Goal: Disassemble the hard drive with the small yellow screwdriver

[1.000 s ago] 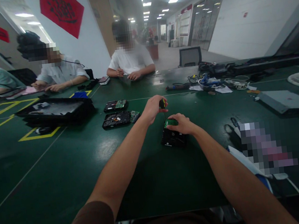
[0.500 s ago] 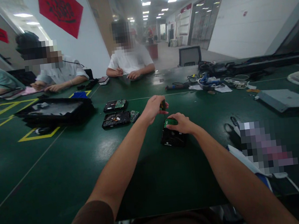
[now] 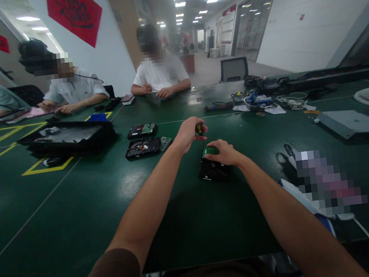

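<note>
A black hard drive (image 3: 214, 170) with a green circuit board (image 3: 208, 151) at its far end lies on the dark green table in front of me. My left hand (image 3: 190, 134) is closed round the yellow-and-black handle of a screwdriver (image 3: 199, 128), held upright with its shaft pointing down at the board's far edge. My right hand (image 3: 222, 153) grips the drive from the right, its thumb and fingers across the board. The screwdriver's tip is too small to make out.
Left of my hands lie two more hard drives, one nearer (image 3: 143, 147) and one farther (image 3: 142, 130), beside a loose circuit board (image 3: 165, 143). A black tray (image 3: 68, 140) stands farther left. Cables (image 3: 256, 100) and a grey metal box (image 3: 356, 122) are to the right. People sit across the table.
My left hand has turned slightly on the screwdriver, and more of the yellow handle shows. The right hand and the hard drive stay in place.
</note>
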Demonstrator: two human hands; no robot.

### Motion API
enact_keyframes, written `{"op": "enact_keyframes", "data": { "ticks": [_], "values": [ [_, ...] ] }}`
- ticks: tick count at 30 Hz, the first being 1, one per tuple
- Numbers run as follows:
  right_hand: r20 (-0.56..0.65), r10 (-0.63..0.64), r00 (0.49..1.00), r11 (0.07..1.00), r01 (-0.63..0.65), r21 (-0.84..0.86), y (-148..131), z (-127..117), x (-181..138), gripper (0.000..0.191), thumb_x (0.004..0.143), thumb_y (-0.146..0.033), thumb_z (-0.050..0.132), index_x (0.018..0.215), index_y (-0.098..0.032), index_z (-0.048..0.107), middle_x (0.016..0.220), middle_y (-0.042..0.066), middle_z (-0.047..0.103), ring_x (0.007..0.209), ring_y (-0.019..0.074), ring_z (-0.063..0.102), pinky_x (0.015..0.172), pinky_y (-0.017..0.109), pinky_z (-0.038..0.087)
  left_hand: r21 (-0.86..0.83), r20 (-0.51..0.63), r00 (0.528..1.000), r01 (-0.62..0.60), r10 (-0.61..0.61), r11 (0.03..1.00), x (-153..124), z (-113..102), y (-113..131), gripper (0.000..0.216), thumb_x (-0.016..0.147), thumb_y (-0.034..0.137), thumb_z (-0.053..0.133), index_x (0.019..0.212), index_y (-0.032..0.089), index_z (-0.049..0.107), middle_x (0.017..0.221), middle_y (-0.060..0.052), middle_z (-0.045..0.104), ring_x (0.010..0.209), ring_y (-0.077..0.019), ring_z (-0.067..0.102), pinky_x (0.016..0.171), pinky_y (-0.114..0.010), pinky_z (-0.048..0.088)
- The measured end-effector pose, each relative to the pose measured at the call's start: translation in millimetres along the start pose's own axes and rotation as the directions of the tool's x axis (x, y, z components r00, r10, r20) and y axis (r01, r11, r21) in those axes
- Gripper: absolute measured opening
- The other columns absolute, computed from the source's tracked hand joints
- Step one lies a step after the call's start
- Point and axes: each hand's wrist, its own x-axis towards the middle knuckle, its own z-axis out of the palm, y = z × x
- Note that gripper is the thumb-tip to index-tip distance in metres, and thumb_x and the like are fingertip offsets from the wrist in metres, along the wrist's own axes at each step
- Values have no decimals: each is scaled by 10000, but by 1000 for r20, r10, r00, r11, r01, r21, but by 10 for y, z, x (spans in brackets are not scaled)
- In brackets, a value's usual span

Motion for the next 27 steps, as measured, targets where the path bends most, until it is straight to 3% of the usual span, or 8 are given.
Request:
{"op": "enact_keyframes", "data": {
  "ticks": [8, 12, 16, 20, 27],
  "values": [
    [-2, 5, 1000, 1000, -5, -6, 6, 3, 0, 555, 903, -623, 684, 1365, -318, 661, 1337, 113, 647, 1290, 362, 565, 1036, 536, 463, 66, -9, 1000, -27, 28, 997, 0, -5, 20, 244, 845, 350, 561, 819, 151, 700, 847, -88, 641, 798, -188, 615, 613, -268, 563],
    [3, 4, 1000, 1000, -4, -3, 17, 10, 10, 566, 896, -630, 689, 1368, -320, 661, 1340, 113, 646, 1297, 369, 557, 1036, 536, 460, -9, 15, 999, 34, -34, 999, 0, 1, 14, 227, 850, 358, 576, 903, 156, 668, 822, -88, 668, 779, -201, 643, 595, -283, 562],
    [7, 4, 1000, 1000, -4, -5, 22, 13, 18, 570, 900, -627, 686, 1377, -317, 655, 1337, 114, 647, 1304, 366, 550, 1043, 529, 455, -66, -4, 999, 46, -46, 997, 4, 18, 4, 181, 835, 327, 574, 841, 158, 640, 800, -82, 665, 778, -197, 644, 657, -323, 600],
    [3, 2, 1000, 1000, -2, -5, 24, 16, 11, 558, 901, -624, 688, 1370, -323, 660, 1334, 112, 641, 1291, 358, 559, 1042, 527, 458, 52, -52, 999, 5, -2, 999, 3, 0, 19, 230, 837, 332, 567, 780, 146, 689, 822, -89, 627, 784, -188, 598, 598, -271, 572],
    [0, -1, 1000, 1000, 1, -6, 11, -2, -7, 549, 907, -619, 686, 1369, -323, 661, 1329, 111, 641, 1290, 356, 560, 1044, 536, 456, 24, -43, 999, 32, -31, 999, -15, -3, 46, 171, 848, 321, 624, 904, 161, 651, 830, -87, 677, 780, -196, 650, 642, -321, 605]
  ]
}}
